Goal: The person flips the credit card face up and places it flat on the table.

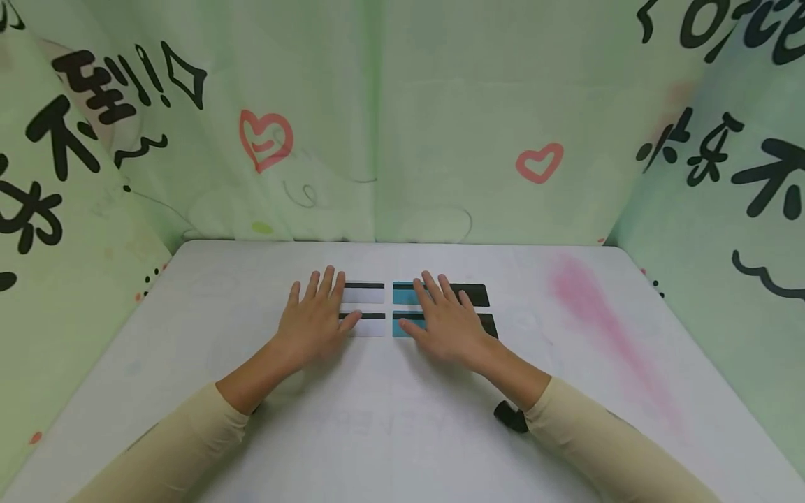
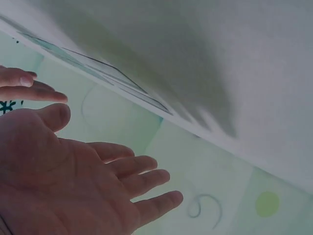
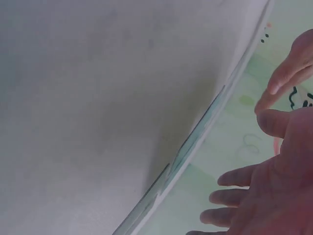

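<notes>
Three views of the white table (image 1: 390, 426)
Head view looks forward and down from above its near side; both wrist views, closer, face its far edge, sharing it and the cards (image 1: 370, 295).

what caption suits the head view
Bare left hand and right hand above flat white, blue and black rectangles on a white table.

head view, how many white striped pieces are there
2: the far white piece and the near white piece, both partly hidden by the left hand; more could lie beneath it.
</notes>
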Tool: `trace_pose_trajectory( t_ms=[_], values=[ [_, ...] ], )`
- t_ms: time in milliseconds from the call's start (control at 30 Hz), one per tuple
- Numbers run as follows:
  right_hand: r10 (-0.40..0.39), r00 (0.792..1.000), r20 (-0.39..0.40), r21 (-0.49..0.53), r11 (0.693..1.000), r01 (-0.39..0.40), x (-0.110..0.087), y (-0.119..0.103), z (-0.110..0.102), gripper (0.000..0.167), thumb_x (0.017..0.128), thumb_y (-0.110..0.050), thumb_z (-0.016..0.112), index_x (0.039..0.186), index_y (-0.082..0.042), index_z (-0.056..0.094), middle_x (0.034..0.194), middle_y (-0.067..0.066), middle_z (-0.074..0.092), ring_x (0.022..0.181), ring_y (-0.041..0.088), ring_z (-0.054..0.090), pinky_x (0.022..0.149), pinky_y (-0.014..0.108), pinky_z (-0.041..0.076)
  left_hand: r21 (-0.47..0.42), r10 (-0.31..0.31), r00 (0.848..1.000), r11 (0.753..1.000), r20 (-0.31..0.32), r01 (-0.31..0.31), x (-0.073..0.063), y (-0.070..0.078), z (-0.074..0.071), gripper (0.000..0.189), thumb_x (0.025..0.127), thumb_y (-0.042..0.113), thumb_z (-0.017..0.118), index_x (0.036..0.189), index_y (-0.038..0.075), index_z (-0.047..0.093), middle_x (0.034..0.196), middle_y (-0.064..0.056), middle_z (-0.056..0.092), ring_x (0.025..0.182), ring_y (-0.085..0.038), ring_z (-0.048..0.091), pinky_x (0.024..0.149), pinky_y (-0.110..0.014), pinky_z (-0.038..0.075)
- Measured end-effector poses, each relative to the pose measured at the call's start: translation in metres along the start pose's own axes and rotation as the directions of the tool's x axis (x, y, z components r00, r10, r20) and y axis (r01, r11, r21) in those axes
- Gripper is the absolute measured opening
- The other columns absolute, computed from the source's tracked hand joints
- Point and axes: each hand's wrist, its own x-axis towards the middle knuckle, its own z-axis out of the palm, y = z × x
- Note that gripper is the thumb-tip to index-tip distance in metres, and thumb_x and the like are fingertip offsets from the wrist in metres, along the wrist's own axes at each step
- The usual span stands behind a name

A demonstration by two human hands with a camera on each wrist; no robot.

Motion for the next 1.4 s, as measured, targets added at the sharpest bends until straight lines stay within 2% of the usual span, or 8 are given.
trace_pose_trajectory(
  t_ms=[200, 433, 567, 767, 867, 1133, 1400],
  values=[
    [0.0, 1.0, 0.026, 0.019, 1.0, 0.0, 0.013, 0.002, 0.001, 0.084, 0.106, -0.056, 0.049, 0.166, -0.006, 0.02, 0.175, 0.013, 0.012, 0.162, 0.039, 0.008, 0.125, 0.067, 0.016, 0.02, -0.009, 0.997, 1.0, 0.072, 0.008, 0.016, -0.008, 0.003, 0.079, 0.109, 0.052, 0.042, 0.166, 0.003, 0.016, 0.174, -0.019, 0.013, 0.16, -0.043, 0.015, 0.126, -0.065, 0.011],
    [-0.003, 0.999, 0.039, 0.033, 0.999, 0.002, 0.033, 0.006, 0.0, 0.082, 0.105, -0.052, 0.053, 0.166, -0.007, 0.023, 0.174, 0.014, 0.019, 0.161, 0.041, 0.014, 0.124, 0.067, 0.018, 0.036, 0.051, 0.989, 0.998, 0.141, -0.056, 0.03, -0.016, -0.003, 0.077, 0.109, 0.049, 0.044, 0.166, 0.003, 0.018, 0.173, -0.019, 0.018, 0.158, -0.044, 0.021, 0.125, -0.065, 0.016],
    [-0.021, 0.999, 0.038, 0.04, 0.999, 0.02, 0.041, 0.007, 0.001, 0.078, 0.104, -0.048, 0.057, 0.164, -0.007, 0.028, 0.172, 0.014, 0.026, 0.16, 0.04, 0.018, 0.124, 0.067, 0.019, 0.059, 0.061, 0.984, 0.996, 0.166, -0.072, 0.034, -0.019, -0.007, 0.075, 0.109, 0.047, 0.046, 0.165, 0.003, 0.022, 0.172, -0.018, 0.022, 0.157, -0.043, 0.026, 0.124, -0.065, 0.02],
    [-0.043, 0.998, 0.051, 0.025, 0.999, 0.042, 0.05, 0.006, 0.001, 0.073, 0.103, -0.042, 0.06, 0.162, -0.008, 0.035, 0.17, 0.013, 0.032, 0.159, 0.038, 0.023, 0.123, 0.066, 0.022, 0.051, 0.075, 0.985, 0.995, 0.153, -0.084, 0.046, -0.024, -0.007, 0.072, 0.106, 0.04, 0.055, 0.163, 0.003, 0.029, 0.17, -0.017, 0.029, 0.155, -0.042, 0.032, 0.123, -0.064, 0.024],
    [-0.06, 0.997, 0.052, 0.02, 0.998, 0.059, 0.057, 0.004, 0.001, 0.069, 0.103, -0.038, 0.063, 0.16, -0.009, 0.04, 0.168, 0.014, 0.036, 0.158, 0.037, 0.027, 0.123, 0.066, 0.024, 0.059, 0.097, 0.985, 0.993, 0.146, -0.107, 0.053, -0.027, -0.009, 0.073, 0.103, 0.037, 0.063, 0.161, 0.003, 0.035, 0.167, -0.017, 0.036, 0.151, -0.042, 0.038, 0.121, -0.064, 0.029],
    [-0.121, 0.989, 0.08, 0.004, 0.993, 0.121, 0.075, -0.003, -0.005, 0.062, 0.101, -0.031, 0.068, 0.153, -0.005, 0.05, 0.156, 0.016, 0.051, 0.145, 0.037, 0.048, 0.113, 0.059, 0.043, 0.076, 0.162, 0.976, 0.982, 0.142, -0.174, 0.069, -0.032, -0.016, 0.069, 0.094, 0.029, 0.074, 0.153, 0.004, 0.049, 0.149, -0.018, 0.056, 0.134, -0.04, 0.058, 0.104, -0.058, 0.05],
    [-0.162, 0.981, 0.11, 0.05, 0.986, 0.157, 0.088, -0.003, -0.007, 0.06, 0.098, -0.027, 0.072, 0.151, -0.005, 0.053, 0.147, 0.017, 0.058, 0.135, 0.037, 0.054, 0.106, 0.055, 0.05, -0.006, 0.167, 0.973, 0.986, 0.158, -0.168, 0.083, -0.035, -0.021, 0.069, 0.087, 0.023, 0.083, 0.148, 0.003, 0.056, 0.139, -0.017, 0.06, 0.13, -0.038, 0.059, 0.101, -0.057, 0.051]
  ],
)
